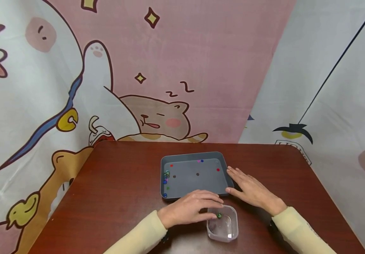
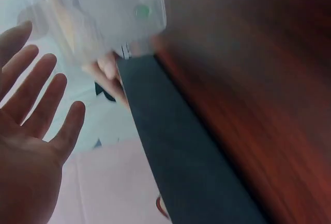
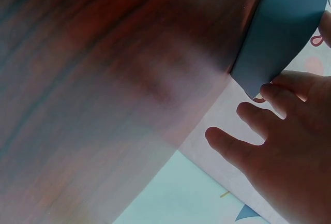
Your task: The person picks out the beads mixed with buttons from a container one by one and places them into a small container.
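Observation:
A grey tray (image 1: 185, 185) lies on the table with several tiny coloured beads in it, mostly clustered along its left side (image 1: 166, 174). In front of the tray stands a clear plastic container (image 1: 223, 233) with a small green piece (image 1: 219, 215) inside. My left hand (image 1: 192, 208) reaches over the container's left rim, its fingers extended and apart in the left wrist view. At the tray's right side is my right hand (image 1: 253, 190), fingers outstretched with the tips right at the rim. Neither hand holds anything.
The brown wooden table (image 1: 122, 183) extends to both sides of the tray. Behind it hangs a cartoon-printed cloth (image 1: 217, 70). Inside the tray, red beads (image 1: 218, 170) and brown beads (image 1: 198, 174) lie scattered away from the left cluster.

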`<state>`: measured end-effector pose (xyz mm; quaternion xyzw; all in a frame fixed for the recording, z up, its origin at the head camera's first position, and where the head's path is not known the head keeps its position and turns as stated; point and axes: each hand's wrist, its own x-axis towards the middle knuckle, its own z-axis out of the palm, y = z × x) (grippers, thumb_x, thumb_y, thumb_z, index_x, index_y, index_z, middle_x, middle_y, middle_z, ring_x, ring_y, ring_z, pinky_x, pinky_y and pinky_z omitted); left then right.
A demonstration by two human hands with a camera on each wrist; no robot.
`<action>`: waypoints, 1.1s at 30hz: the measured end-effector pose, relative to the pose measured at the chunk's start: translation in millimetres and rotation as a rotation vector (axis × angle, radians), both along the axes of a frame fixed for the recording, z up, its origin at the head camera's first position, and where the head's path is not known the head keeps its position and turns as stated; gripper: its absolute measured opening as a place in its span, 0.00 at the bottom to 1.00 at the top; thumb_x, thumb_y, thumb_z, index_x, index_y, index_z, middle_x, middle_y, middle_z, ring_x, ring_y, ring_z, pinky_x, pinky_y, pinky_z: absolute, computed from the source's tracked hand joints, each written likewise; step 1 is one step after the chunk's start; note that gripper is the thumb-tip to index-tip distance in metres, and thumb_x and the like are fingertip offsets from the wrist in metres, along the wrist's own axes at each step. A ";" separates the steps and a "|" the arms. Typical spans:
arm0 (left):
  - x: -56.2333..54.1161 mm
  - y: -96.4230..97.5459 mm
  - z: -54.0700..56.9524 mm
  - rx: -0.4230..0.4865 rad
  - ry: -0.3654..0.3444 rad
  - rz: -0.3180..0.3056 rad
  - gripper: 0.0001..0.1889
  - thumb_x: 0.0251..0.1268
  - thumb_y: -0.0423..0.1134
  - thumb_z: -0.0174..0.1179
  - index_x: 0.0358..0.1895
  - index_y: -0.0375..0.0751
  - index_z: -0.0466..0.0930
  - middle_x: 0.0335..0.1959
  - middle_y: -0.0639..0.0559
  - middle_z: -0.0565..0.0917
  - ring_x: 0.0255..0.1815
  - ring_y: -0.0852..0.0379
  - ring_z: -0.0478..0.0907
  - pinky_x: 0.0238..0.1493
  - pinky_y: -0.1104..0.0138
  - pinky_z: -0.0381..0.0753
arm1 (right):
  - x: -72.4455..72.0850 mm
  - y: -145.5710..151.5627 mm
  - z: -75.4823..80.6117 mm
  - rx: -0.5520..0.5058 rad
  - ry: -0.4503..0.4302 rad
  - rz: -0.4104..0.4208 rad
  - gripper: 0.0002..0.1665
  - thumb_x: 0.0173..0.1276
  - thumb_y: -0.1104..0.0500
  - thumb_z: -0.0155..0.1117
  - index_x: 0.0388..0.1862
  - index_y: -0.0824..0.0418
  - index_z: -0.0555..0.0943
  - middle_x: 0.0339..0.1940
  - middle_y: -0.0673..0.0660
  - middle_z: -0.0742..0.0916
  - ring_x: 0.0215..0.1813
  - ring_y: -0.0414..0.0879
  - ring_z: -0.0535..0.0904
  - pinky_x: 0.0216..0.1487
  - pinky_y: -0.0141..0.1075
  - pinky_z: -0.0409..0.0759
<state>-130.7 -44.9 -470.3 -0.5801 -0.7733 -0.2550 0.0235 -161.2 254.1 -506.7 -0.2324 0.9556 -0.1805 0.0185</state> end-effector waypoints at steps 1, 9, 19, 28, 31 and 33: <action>-1.2 -3.3 0.6 0.008 -0.005 0.022 0.20 0.76 0.47 0.63 0.66 0.46 0.82 0.66 0.55 0.81 0.71 0.64 0.72 0.74 0.70 0.63 | -0.1 -0.1 0.2 0.000 -0.001 0.000 0.51 0.75 0.28 0.55 0.82 0.62 0.64 0.82 0.60 0.66 0.80 0.64 0.61 0.70 0.70 0.63; -11.4 -37.5 2.0 0.044 -0.073 0.220 0.24 0.76 0.47 0.63 0.70 0.45 0.78 0.67 0.55 0.80 0.69 0.59 0.74 0.71 0.59 0.72 | -0.1 -0.6 0.8 0.002 -0.009 -0.010 0.51 0.74 0.28 0.55 0.82 0.61 0.64 0.83 0.59 0.66 0.81 0.64 0.60 0.70 0.70 0.62; -25.3 -80.6 -1.9 0.078 -0.026 0.428 0.25 0.73 0.47 0.67 0.70 0.46 0.78 0.71 0.55 0.76 0.71 0.55 0.73 0.69 0.53 0.73 | 0.0 -0.3 1.4 -0.007 -0.010 0.003 0.51 0.75 0.29 0.55 0.82 0.62 0.64 0.83 0.60 0.65 0.81 0.64 0.60 0.71 0.69 0.62; -40.7 -105.0 -7.9 0.046 -0.015 0.556 0.31 0.67 0.44 0.72 0.72 0.40 0.76 0.77 0.50 0.71 0.77 0.49 0.66 0.74 0.47 0.66 | 0.3 -0.6 1.5 -0.012 -0.012 0.010 0.51 0.75 0.29 0.55 0.81 0.63 0.64 0.82 0.60 0.66 0.80 0.65 0.61 0.71 0.68 0.63; -47.2 -110.6 -10.9 0.027 0.002 0.580 0.32 0.66 0.42 0.73 0.71 0.39 0.76 0.76 0.47 0.71 0.78 0.48 0.65 0.75 0.45 0.63 | 0.3 -1.0 1.9 -0.017 -0.008 0.012 0.50 0.75 0.30 0.56 0.81 0.64 0.64 0.82 0.61 0.66 0.80 0.65 0.61 0.71 0.68 0.64; -51.4 -114.0 -13.0 0.009 0.016 0.592 0.32 0.66 0.42 0.73 0.71 0.39 0.76 0.76 0.46 0.72 0.77 0.48 0.66 0.76 0.44 0.61 | 0.1 -1.3 1.9 -0.019 -0.007 0.014 0.50 0.75 0.31 0.57 0.81 0.64 0.64 0.82 0.61 0.66 0.80 0.65 0.61 0.71 0.68 0.64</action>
